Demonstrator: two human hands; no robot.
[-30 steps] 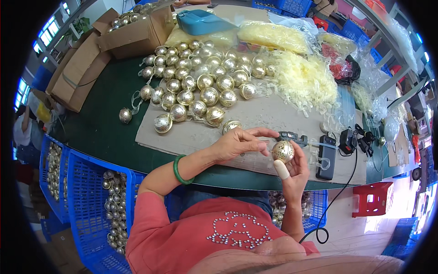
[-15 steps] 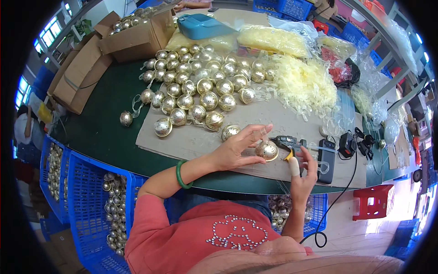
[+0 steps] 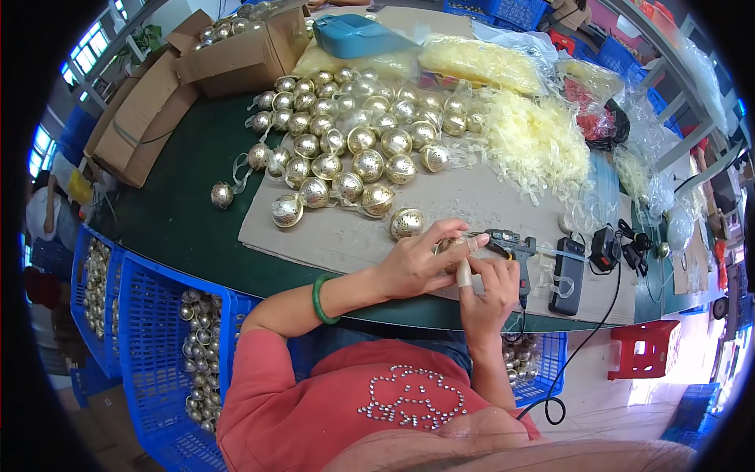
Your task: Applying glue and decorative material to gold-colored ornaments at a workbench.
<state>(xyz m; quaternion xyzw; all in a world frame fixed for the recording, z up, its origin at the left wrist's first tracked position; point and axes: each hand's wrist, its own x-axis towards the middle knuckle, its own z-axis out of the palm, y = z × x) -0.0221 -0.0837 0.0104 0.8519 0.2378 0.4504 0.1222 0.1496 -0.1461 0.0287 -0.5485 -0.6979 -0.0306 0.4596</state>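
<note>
My left hand (image 3: pixel 421 263), with a green bangle on its wrist, is closed around a gold ball ornament (image 3: pixel 447 248) over the front of the cardboard sheet. The fingers hide most of that ball. My right hand (image 3: pixel 491 293) meets it from the other side, fingers bent together and a pale cover on the thumb. Whatever its fingertips pinch is hidden. Just beyond them a dark glue gun (image 3: pixel 519 250) stands on the cardboard, a clear glue stick at its back. A single gold ball (image 3: pixel 406 223) lies beside my left hand.
Many perforated gold balls (image 3: pixel 368 165) with clear loops crowd the cardboard (image 3: pixel 267 228). Pale yellow strips (image 3: pixel 535 145) are heaped to the right. A blue scoop (image 3: pixel 354 35) and cardboard box (image 3: pixel 236 63) stand behind. Blue crates (image 3: pixel 149 346) and a red stool (image 3: pixel 645 350) flank the table.
My right hand has moved left from beside the glue gun to the ball in my left hand. Its fingers have closed in. The view has shifted slightly.
</note>
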